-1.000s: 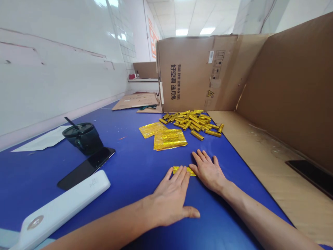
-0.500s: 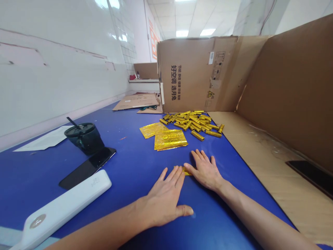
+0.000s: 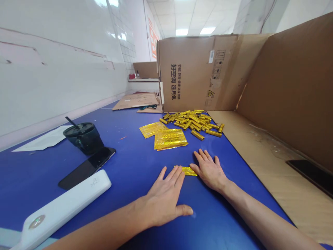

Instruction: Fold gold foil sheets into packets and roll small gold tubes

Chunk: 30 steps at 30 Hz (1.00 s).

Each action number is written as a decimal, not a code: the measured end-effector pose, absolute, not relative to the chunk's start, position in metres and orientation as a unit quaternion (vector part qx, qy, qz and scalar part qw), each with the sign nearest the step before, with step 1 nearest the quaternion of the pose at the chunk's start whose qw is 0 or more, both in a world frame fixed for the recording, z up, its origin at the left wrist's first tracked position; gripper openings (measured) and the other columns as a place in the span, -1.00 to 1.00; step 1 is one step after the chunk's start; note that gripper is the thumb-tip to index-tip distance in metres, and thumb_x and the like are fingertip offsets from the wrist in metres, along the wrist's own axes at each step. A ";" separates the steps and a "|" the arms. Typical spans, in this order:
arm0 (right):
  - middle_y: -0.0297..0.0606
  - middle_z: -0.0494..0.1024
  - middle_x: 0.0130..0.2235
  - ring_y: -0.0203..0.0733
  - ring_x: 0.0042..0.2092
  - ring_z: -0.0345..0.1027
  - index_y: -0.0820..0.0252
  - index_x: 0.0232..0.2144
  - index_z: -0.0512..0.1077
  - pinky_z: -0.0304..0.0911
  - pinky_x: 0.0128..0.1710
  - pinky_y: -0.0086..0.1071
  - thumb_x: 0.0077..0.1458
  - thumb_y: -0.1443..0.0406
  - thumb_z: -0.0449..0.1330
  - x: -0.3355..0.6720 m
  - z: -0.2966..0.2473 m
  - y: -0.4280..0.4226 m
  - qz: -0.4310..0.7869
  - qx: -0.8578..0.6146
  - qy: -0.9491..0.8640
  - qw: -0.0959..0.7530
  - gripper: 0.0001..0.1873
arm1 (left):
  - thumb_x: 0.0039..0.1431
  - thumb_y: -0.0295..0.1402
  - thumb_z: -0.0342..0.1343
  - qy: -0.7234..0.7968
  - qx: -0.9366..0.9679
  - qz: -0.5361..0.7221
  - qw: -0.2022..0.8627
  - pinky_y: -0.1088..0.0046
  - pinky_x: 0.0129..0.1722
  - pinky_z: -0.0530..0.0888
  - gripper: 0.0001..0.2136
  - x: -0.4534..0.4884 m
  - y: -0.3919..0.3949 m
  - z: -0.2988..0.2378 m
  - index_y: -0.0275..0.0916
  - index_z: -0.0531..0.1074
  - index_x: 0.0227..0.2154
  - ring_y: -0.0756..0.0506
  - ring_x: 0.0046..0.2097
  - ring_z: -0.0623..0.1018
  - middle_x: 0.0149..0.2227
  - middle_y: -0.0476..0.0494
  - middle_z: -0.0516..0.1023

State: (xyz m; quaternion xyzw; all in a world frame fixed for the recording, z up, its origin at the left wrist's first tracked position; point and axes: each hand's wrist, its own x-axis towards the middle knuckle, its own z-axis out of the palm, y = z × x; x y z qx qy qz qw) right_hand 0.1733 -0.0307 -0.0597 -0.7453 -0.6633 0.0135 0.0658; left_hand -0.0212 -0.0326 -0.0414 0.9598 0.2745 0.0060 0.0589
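A folded strip of gold foil paper [image 3: 189,171] lies flat on the blue table [image 3: 125,215]. On its left end rest the fingertips of my left hand [image 3: 168,194], which is flat with the thumb spread out. My right hand [image 3: 210,170] lies open at the strip's right end, its thumb touching or just over the edge. Beyond the hands sits a stack of gold foil sheets [image 3: 170,139], with another gold sheet [image 3: 151,130] partly under it. Farther back is a pile of rolled gold foil pieces [image 3: 194,122].
To the left are a dark lidded cup [image 3: 84,139] with a straw, a black phone [image 3: 87,168], a long white device [image 3: 67,205] and a white paper [image 3: 43,140]. Large cardboard panels [image 3: 195,76] stand behind and to the right. Flat cardboard [image 3: 136,100] lies at the back.
My right hand has slid a little to the right along the gold strip, uncovering more of it. My left hand stays in place on the strip's left end.
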 end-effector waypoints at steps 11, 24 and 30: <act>-0.07 0.02 0.17 0.04 0.18 -0.23 0.25 0.09 0.07 -0.25 0.04 0.08 0.08 0.07 -0.11 0.172 -0.059 -0.031 0.008 -0.740 -0.668 0.083 -0.42 | 0.09 -0.41 -0.02 0.264 0.959 0.082 -0.055 0.38 -0.32 0.31 -0.89 0.004 -0.007 -0.034 -0.30 0.38 -0.36 -0.11 -0.29 0.36 -0.37 -0.13 0.38; -0.20 0.35 -0.14 -0.15 -0.08 0.19 0.14 -0.45 0.38 0.08 -0.08 -0.25 -0.04 0.26 0.11 0.186 -0.031 -0.043 0.083 -0.570 -0.785 0.229 -0.91 | 0.14 -0.47 -0.11 0.251 0.961 0.112 -0.035 0.44 -0.35 0.29 -0.83 -0.002 0.002 -0.045 -0.27 0.36 -0.48 -0.07 -0.31 0.28 -0.40 -0.09 0.29; -0.25 0.36 -0.33 -0.20 -0.25 0.20 0.14 -0.41 0.39 0.13 -0.23 -0.34 -0.02 0.35 0.10 0.174 -0.031 -0.049 0.057 -0.565 -0.808 0.159 -0.92 | 0.15 -0.46 -0.12 0.258 0.958 0.121 -0.015 0.43 -0.31 0.29 -0.84 -0.002 0.003 -0.045 -0.27 0.35 -0.46 -0.06 -0.31 0.28 -0.39 -0.09 0.30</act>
